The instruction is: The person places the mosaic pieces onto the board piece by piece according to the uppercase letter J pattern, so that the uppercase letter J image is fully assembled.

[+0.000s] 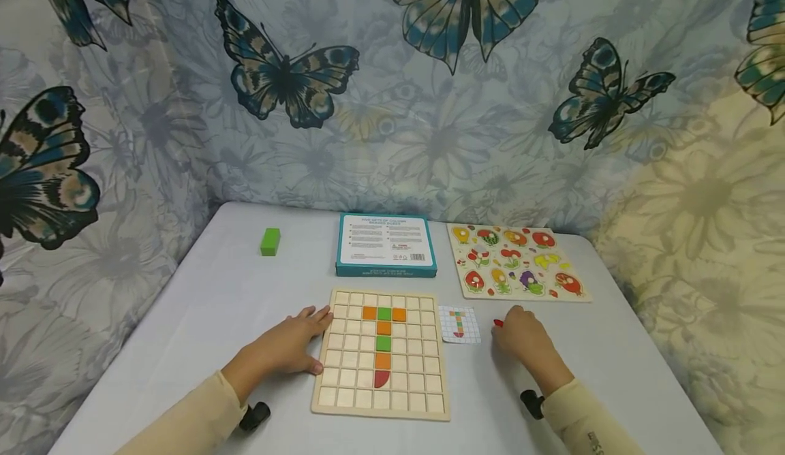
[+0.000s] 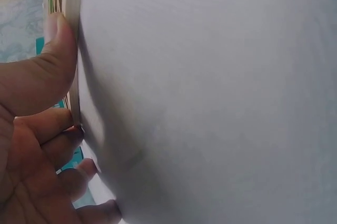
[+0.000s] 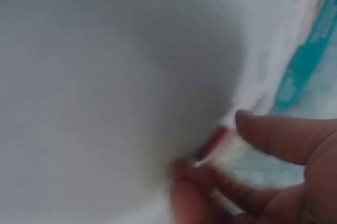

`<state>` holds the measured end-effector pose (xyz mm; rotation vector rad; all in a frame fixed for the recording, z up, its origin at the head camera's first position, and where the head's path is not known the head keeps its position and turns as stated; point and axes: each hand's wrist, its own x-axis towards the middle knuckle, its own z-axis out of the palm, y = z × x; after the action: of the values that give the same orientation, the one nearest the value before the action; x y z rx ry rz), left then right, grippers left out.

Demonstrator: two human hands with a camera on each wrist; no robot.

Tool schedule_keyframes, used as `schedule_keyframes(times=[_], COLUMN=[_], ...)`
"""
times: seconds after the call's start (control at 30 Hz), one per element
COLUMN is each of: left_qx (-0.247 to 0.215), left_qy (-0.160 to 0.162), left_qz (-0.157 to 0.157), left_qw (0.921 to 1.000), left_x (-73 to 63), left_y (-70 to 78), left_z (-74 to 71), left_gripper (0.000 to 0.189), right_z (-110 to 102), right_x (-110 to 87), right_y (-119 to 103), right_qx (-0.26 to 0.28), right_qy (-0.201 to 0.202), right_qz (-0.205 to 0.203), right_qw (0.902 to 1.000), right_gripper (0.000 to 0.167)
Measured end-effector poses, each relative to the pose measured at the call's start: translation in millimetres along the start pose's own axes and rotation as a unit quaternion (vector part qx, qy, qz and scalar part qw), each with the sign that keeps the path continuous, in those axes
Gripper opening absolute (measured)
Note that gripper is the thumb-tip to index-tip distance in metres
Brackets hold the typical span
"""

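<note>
A wooden grid board point(image 1: 417, 404) lies in the middle of the table in the head view. Orange and green square tiles point(image 1: 383, 328) form a T on it, with a red quarter-round tile point(image 1: 381, 379) at the foot. My left hand point(image 1: 288, 344) is spread along the board's left edge; in the left wrist view its thumb point(image 2: 63, 50) touches the rim. To the right of the board, my right hand point(image 1: 526, 336) pinches a small red piece point(image 1: 498, 323) at its fingertips, low over the table. That piece point(image 3: 213, 142) is blurred in the right wrist view.
A pattern card point(image 1: 460, 325) lies between the board and my right hand. Behind stand a teal-edged box point(image 1: 386, 245) and a fruit puzzle board point(image 1: 521, 264). A green block point(image 1: 270, 242) is at the back left. Patterned cloth point(image 1: 429, 135) hangs behind the table.
</note>
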<state>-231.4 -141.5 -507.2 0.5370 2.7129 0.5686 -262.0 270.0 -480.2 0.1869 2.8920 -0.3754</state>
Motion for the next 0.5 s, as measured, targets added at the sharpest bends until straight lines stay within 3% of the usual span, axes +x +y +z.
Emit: schedule_keyframes(times=[0.17,0.27,0.33,0.5], left_qx=[-0.003,-0.004,-0.005,-0.002], left_qy=[-0.004,-0.003,-0.003,0.002], left_qz=[0.004,0.003,0.003,0.0], left_qw=[1.0,1.0,1.0,1.0], left_x=[-0.7,-0.7,-0.6,-0.5], left_y=[-0.1,-0.3,-0.7,-2.4], left_z=[0.4,0.6,1.2,2.6], left_gripper=[0.097,0.097,0.097,0.098], right_z=[6,7,7,6], right_x=[14.8,18.6,18.6,16.0], right_y=[23,28,29,28], right_qx=[0.0,0.009,0.02,0.038], right_qy=[0.001,0.009,0.009,0.012], right_qz=[-0.077,-0.125,-0.125,-0.074], right_qw=[0.997,0.992,0.9919,0.9965], right_gripper=[0.012,0.021,0.022,0.035])
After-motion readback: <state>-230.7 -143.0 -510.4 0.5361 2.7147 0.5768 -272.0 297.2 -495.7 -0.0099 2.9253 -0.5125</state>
